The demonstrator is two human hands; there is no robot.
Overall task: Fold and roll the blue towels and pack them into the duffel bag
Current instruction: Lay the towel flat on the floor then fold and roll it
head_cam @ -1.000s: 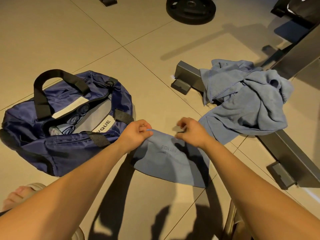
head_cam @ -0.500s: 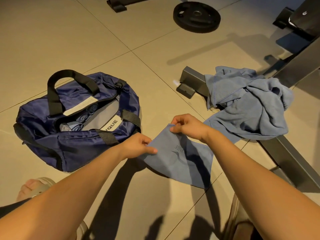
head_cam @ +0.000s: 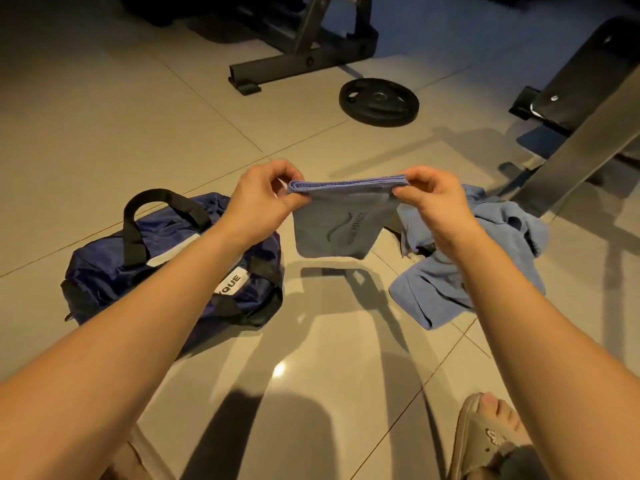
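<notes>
The dark blue duffel bag (head_cam: 104,282) lies on the tiled floor (head_cam: 104,133) at about 8 o'clock from the middle of the picture. Its black handle stands up in a loop. A white label on it shows the letters "QUE". The left arm crosses in front of the bag and hides part of it, so I cannot tell what is inside.

The left hand (head_cam: 259,199) is up in the air, just left of the middle. Its thumb and fingers pinch the left top corner of a small folded blue towel (head_cam: 336,230). The towel hangs down flat between the two hands, off the floor, with a dark wavy mark and some writing on its front. Its top edge shows a few layers stacked together.

The right hand (head_cam: 436,202) pinches the right top corner the same way.

At 12 o'clock from the towel, a round black weight plate (head_cam: 379,102) lies flat on the floor, and a black metal stand (head_cam: 301,57) sits farther back.

At 4 o'clock from the towel, a messy heap of blue towels (head_cam: 450,289) lies on the floor. Behind it, at 2 o'clock, is a gym bench (head_cam: 585,98). At 5 o'clock, low in the picture, a foot in a tan sandal (head_cam: 491,441) rests on the floor.
</notes>
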